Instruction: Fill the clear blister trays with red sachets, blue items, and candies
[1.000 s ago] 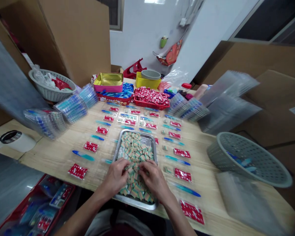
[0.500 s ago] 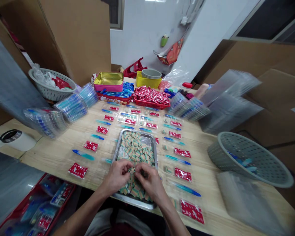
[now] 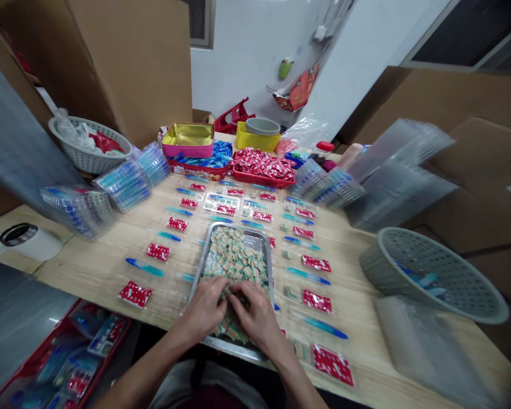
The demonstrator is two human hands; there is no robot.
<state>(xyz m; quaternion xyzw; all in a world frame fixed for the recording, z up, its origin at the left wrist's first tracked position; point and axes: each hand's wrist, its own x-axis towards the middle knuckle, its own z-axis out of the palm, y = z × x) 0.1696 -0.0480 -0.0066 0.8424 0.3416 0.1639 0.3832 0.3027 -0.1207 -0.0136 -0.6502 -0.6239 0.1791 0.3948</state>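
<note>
A metal tray at the table's near edge holds a heap of small square pieces with tan and green stripes. Over its front half, my left hand and my right hand meet with fingers bent and pinched. A small greenish piece seems to sit between the fingertips, mostly hidden by them. Around the tray lie clear plastic packs, each with a blue pen and a red patterned packet. Some packs on the right also contain a striped piece.
At the back stand a red tray of packets, a pink tin and a yellow basket. Stacked clear packs flank the rows. A grey basket is on the right, a white mug far left, a red crate below.
Both hands stay over the tray; the left has turned slightly, its fingers closing nearer the right's. The piece between them is now more hidden.
</note>
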